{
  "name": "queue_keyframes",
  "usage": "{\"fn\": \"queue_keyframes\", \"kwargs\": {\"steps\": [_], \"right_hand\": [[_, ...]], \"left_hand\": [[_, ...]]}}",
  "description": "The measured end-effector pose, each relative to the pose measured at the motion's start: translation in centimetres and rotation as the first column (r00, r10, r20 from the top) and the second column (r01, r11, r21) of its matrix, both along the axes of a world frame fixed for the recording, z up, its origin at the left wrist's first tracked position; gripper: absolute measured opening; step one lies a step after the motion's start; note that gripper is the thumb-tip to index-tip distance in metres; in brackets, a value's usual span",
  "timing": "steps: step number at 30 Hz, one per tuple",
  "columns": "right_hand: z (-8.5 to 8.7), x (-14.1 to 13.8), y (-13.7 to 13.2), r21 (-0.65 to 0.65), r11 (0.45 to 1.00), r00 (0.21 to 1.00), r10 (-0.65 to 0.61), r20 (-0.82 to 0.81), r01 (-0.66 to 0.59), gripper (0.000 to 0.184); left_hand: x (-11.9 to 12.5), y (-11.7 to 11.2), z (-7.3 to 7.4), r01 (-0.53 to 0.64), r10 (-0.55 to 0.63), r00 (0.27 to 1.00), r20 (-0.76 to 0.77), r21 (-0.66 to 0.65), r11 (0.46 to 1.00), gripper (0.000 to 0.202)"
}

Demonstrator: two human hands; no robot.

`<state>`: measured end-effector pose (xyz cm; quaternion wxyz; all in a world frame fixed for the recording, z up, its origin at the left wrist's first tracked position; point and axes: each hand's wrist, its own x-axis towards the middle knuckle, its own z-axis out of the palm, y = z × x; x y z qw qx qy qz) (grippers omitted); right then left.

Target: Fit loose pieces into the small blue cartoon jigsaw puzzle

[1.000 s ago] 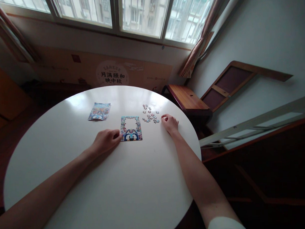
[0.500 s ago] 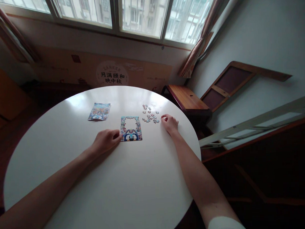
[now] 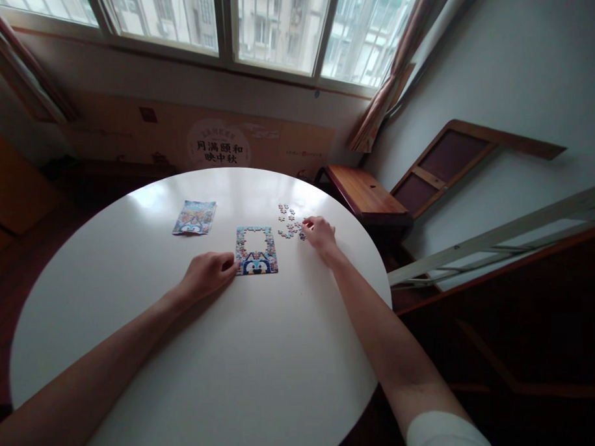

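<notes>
1. Nearest the camera, a white sleeve cuff (image 3: 446,436) shows on the right arm; both bare forearms stretch forward over a round white table (image 3: 263,367)
2. The left hand (image 3: 206,275) lies on the tabletop, loosely curled with the knuckles up. Its fingertips touch the left edge of the puzzle (image 3: 256,250) close to the lower left corner; whether they pinch that edge or only press against it cannot be told
3. The puzzle lies flat near the middle of the table, a little beyond the left hand. It is an upright rectangle with a colourful border all round and a blue cartoon face filled in along the bottom, while the upper middle is an open white gap
4. The right hand (image 3: 320,232) is to the right of the puzzle and apart from it, palm down, fingers bent and narrow. Its fingertips reach into the near right side of the loose pieces (image 3: 287,220); I cannot tell if a piece is held between them
5. The loose pieces are scattered just beyond the puzzle's upper right corner
6. A printed packet (image 3: 194,217) lies flat to the left, well apart from the puzzle
7. Past the table's right rim stands a wooden chair (image 3: 365,193); behind the table a cardboard sheet (image 3: 217,144) with printed characters leans under the window (image 3: 271,25)
</notes>
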<state>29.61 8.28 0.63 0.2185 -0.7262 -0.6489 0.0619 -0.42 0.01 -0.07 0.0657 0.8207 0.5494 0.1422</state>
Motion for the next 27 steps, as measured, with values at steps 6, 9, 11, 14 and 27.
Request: {"fn": "queue_keyframes", "kwargs": {"steps": [6,9,11,14,27], "right_hand": [[0.6,-1.7,1.3,-0.053,0.999,0.989,0.001,0.148,0.007,0.023],[0.6,-1.7,1.9,-0.072,0.997,0.989,-0.02,0.145,0.03,0.021],[0.5,-1.5,2.5,-0.092,0.995,0.994,-0.039,0.099,0.048,0.02],[0.2,-1.1,3.4,-0.151,0.985,0.997,-0.079,0.001,0.078,0.019],[0.9,0.2,3.4,-0.025,0.998,0.987,-0.067,-0.145,0.064,0.024]], "left_hand": [[0.0,0.0,-0.1,-0.003,0.003,1.0,-0.01,-0.008,1.0,0.039],[0.0,0.1,-0.1,-0.003,0.003,1.0,-0.011,-0.014,1.0,0.038],[0.0,0.1,-0.1,-0.003,0.003,1.0,-0.01,-0.022,1.0,0.038],[0.1,0.1,-0.1,-0.008,0.008,1.0,-0.01,-0.025,1.0,0.038],[0.0,0.2,-0.3,0.001,-0.001,1.0,-0.021,-0.004,1.0,0.039]]}}
